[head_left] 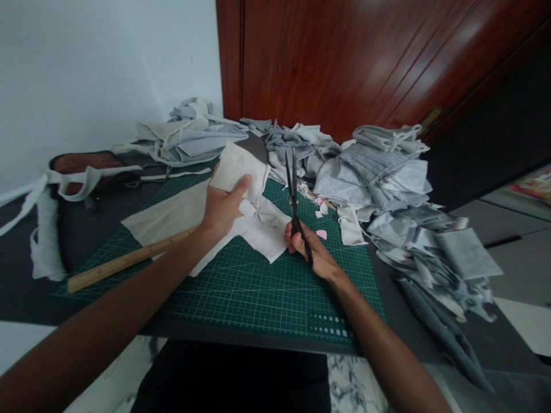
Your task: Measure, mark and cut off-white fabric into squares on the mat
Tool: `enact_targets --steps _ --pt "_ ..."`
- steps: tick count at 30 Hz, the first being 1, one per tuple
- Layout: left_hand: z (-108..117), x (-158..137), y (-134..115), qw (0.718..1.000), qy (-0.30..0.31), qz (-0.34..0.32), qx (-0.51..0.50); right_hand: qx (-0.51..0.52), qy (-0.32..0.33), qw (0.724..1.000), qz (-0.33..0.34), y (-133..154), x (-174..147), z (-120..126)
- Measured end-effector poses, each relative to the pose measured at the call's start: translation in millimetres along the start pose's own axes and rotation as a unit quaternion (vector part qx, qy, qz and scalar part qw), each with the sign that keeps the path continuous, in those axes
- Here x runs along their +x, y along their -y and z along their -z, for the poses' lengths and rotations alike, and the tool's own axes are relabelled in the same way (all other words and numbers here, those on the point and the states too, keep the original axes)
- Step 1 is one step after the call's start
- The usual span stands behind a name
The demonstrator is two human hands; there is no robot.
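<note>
My left hand grips a piece of off-white fabric, thumb on top, lifted above the mat. A pair of black scissors is in my right hand, its blades pointing away from me and slightly parted. The blades stand to the right of the raised fabric, apart from it. Below both hands lies a green gridded cutting mat. White fabric is spread on it between the hands, and a wider pale piece lies under my left forearm. A wooden ruler rests diagonally there, partly hidden by that arm.
Heaps of grey and white fabric stand at the back left and right, with more scraps along the right side. A brown pouch with white strips lies at left. A pink chip sits near the scissors. A wooden door rises behind.
</note>
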State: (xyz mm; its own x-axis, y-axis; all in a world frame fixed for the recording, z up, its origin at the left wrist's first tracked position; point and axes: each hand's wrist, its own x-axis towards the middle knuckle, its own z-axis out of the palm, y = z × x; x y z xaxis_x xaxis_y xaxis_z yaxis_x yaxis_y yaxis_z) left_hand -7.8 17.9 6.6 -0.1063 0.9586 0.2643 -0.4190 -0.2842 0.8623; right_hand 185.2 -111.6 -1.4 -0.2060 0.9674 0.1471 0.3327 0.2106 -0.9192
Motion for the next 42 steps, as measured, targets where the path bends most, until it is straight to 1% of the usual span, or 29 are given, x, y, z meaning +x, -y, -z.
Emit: enact_targets --steps 2,5,7,10,12,14,18,20,23,25,28,30,34,38,42 --pt "-4.2 -3.6 -1.5 0.997 -0.002 0.061 -0.048 0.015 -0.006 1.000 -0.010 -0.5 -0.2 -1.4" --pt "-9.5 -10.5 -4.4 0.989 0.019 0.107 -0.105 0.033 -0.024 0.999 -0.021 -2.3 0.4 -5.0" --pt "-12.3 -16.2 -5.9 0.982 0.052 0.134 -0.119 0.034 -0.040 0.998 -0.023 -4.1 1.2 -7.7" --pt "-15.6 -25.1 -6.1 0.968 0.118 0.176 -0.133 0.032 -0.056 0.998 -0.023 -6.0 2.0 -10.0" --pt "-16.6 -29.3 -4.5 0.964 0.137 0.179 -0.142 0.040 -0.058 0.997 -0.022 -6.4 2.1 -9.7" --pt "-15.7 -30.8 -1.5 0.966 0.125 0.180 -0.139 0.054 -0.055 0.997 -0.019 -6.6 2.0 -8.6" --pt "-8.7 -25.5 5.7 0.961 0.102 0.228 -0.115 0.072 -0.051 0.996 -0.023 -7.2 2.4 -6.7" --pt "-4.9 -20.2 8.8 0.959 0.093 0.239 -0.122 0.072 -0.050 0.996 -0.030 -7.7 2.5 -5.8" --pt "-2.2 -11.8 10.3 0.958 0.072 0.238 -0.142 0.086 -0.041 0.995 -0.037 -8.0 2.1 -3.4" --pt "-3.0 -7.5 7.9 0.961 0.058 0.227 -0.150 0.122 -0.025 0.991 -0.038 -7.4 1.2 -1.4" --pt "-6.4 -4.7 -0.5 0.967 0.040 0.196 -0.160 0.188 0.027 0.981 -0.045 -5.1 -0.8 0.6" --pt "-8.9 -5.1 -7.2 0.970 0.031 0.176 -0.166 0.205 0.065 0.975 -0.051 -3.2 -2.1 0.4" --pt "-11.9 -8.6 -15.9 0.973 0.029 0.157 -0.165 0.166 0.095 0.981 -0.043 0.3 -5.0 -3.6" --pt "-13.6 -13.5 -17.8 0.978 0.044 0.128 -0.157 0.126 0.115 0.985 -0.028 6.6 -8.6 -9.7" --pt "-15.2 -18.3 -18.3 0.983 0.056 0.096 -0.147 0.106 0.150 0.983 -0.021 13.6 -11.6 -14.7"
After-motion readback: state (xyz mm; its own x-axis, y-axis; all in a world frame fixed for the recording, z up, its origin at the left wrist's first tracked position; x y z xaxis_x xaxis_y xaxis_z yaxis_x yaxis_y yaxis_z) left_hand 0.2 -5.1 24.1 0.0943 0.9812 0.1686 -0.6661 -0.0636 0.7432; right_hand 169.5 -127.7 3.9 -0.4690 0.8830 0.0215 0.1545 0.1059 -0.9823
